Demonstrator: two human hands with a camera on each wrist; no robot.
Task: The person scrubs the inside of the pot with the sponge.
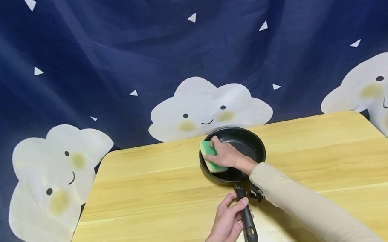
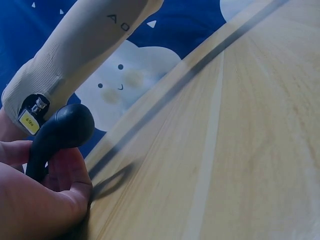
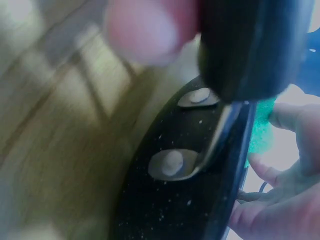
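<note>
A black frying pan (image 1: 248, 141) sits over the wooden table, its handle toward me. My left hand (image 1: 225, 224) grips the pan's handle (image 1: 250, 232), thumb on top; the left wrist view shows the fingers curled round that handle (image 2: 60, 132). In my right hand (image 1: 228, 154) is a green and yellow sponge (image 1: 207, 149), pinched between thumb and fingers against the left inner side of the pan. From the right wrist, the pan's riveted outer wall (image 3: 175, 200) hides most of the sponge (image 3: 261, 130), and my right hand (image 3: 287, 185) shows beyond the rim.
The light wooden table (image 1: 145, 198) spreads on both sides of the pan. Behind it hangs a dark blue curtain (image 1: 163, 35) with white clouds and triangles. A small black device (image 1: 256, 193) sits at my right wrist, close to the handle.
</note>
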